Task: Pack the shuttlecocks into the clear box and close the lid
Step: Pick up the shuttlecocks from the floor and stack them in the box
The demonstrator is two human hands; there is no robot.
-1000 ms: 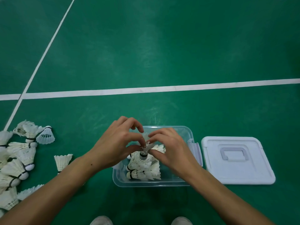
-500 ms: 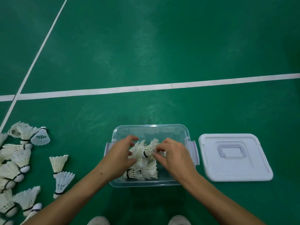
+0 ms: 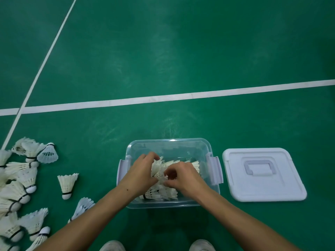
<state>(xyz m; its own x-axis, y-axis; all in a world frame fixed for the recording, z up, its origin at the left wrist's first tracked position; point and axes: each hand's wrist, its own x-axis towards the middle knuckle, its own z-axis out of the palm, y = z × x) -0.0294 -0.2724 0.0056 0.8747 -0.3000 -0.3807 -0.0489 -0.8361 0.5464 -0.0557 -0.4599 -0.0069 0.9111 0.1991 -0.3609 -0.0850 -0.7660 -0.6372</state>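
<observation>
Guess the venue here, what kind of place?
Most likely an indoor badminton court: a green sports floor marked with white court lines, and a heap of loose shuttlecocks lying left of the clear box.

A green court floor (image 3: 181, 51) crossed by white lines (image 3: 163, 98) carries a clear box (image 3: 168, 144), its white lid (image 3: 262, 192) just to the right, and loose shuttlecocks (image 3: 21, 178) scattered at left, one (image 3: 67, 184) standing upright on its cork.
</observation>
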